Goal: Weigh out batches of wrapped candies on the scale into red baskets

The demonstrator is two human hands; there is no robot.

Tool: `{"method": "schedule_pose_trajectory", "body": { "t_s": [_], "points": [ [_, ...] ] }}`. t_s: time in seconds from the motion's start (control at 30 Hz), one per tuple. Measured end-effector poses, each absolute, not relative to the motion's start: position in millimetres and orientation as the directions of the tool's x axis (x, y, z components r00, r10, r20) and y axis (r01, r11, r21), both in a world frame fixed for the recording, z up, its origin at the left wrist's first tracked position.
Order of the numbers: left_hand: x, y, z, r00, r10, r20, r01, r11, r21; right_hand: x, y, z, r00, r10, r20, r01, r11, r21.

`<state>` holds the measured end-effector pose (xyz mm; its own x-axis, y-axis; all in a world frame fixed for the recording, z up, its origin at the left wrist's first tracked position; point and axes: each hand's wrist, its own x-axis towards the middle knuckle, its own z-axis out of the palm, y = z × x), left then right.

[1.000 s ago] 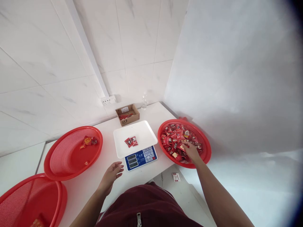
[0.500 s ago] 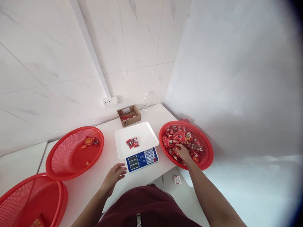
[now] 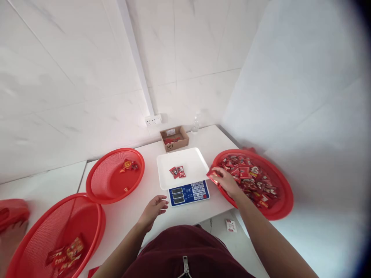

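Observation:
My right hand (image 3: 227, 182) is closed on a red candy packet (image 3: 213, 174), held over the left rim of the right-hand red basket (image 3: 285, 193). Many red wrapped candies (image 3: 246, 173) fill that basket. Left of it stands a blue digital scale (image 3: 188, 194) with a white tray (image 3: 194, 157) on top. Two small red packets (image 3: 177, 172) lie side by side on the tray. My left hand (image 3: 155, 209) hovers by the scale's left front corner, fingers apart and holding nothing.
A red basket (image 3: 98, 170) with a few packets stands left of the scale. Nearer is another red basket (image 3: 100, 227) with several packets. Behind the tray sit a cardboard box (image 3: 181, 144) and a clear bottle (image 3: 195, 124). Another person's hand (image 3: 14, 235) shows at far left by a red object.
My right hand has lifted out of the candies and moved left to the basket's rim, a red packet in its fingers. The view has swung left, bringing another person's hand into sight.

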<state>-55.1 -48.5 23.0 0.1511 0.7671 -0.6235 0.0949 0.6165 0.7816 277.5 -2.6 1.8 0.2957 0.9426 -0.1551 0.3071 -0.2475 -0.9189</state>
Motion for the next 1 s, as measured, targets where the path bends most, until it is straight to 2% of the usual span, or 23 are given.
{"method": "schedule_pose_trajectory", "body": {
  "t_s": [0.1, 0.17, 0.3, 0.4, 0.53, 0.63, 0.73, 0.8, 0.9, 1.0],
  "points": [
    [-61, -53, 23, 0.148, 0.774, -0.616, 0.077, 0.612, 0.787, 233, 18, -8, 0.104, 0.976, -0.193, 0.344, -0.218, -0.913],
    [-67, -56, 24, 0.134, 0.78, -0.612, 0.063, 0.609, 0.79, 213, 27, -13, 0.048, 0.968, -0.244, 0.392, -0.243, -0.887],
    [-79, -64, 22, 0.079, 0.782, -0.618, 0.029, 0.618, 0.786, 201, 40, -17, 0.142, 0.949, -0.283, 0.465, -0.316, -0.827],
    [-87, -71, 19, 0.041, 0.774, -0.632, -0.002, 0.633, 0.774, 197, 48, -16, 0.176, 0.939, -0.296, 0.37, -0.341, -0.864],
    [-91, -78, 16, 0.028, 0.767, -0.642, -0.034, 0.642, 0.766, 182, 59, -17, 0.105, 0.935, -0.338, 0.237, -0.354, -0.905],
    [-93, -80, 17, 0.025, 0.769, -0.638, -0.036, 0.639, 0.769, 176, 64, -26, 0.137, 0.957, -0.256, 0.384, -0.29, -0.877],
    [-94, -80, 19, 0.015, 0.769, -0.639, -0.029, 0.639, 0.769, 182, 63, -37, 0.128, 0.978, -0.165, 0.613, -0.209, -0.762],
    [-95, -81, 18, 0.012, 0.769, -0.639, -0.028, 0.64, 0.768, 187, 59, -43, 0.097, 0.984, -0.152, 0.675, -0.177, -0.716],
    [-95, -82, 17, 0.016, 0.766, -0.643, -0.026, 0.643, 0.766, 190, 51, -49, 0.09, 0.983, -0.161, 0.655, -0.18, -0.734],
    [-92, -82, 17, 0.035, 0.762, -0.647, -0.011, 0.647, 0.762, 186, 49, -50, 0.139, 0.972, -0.19, 0.508, -0.234, -0.829]
  ]
}}
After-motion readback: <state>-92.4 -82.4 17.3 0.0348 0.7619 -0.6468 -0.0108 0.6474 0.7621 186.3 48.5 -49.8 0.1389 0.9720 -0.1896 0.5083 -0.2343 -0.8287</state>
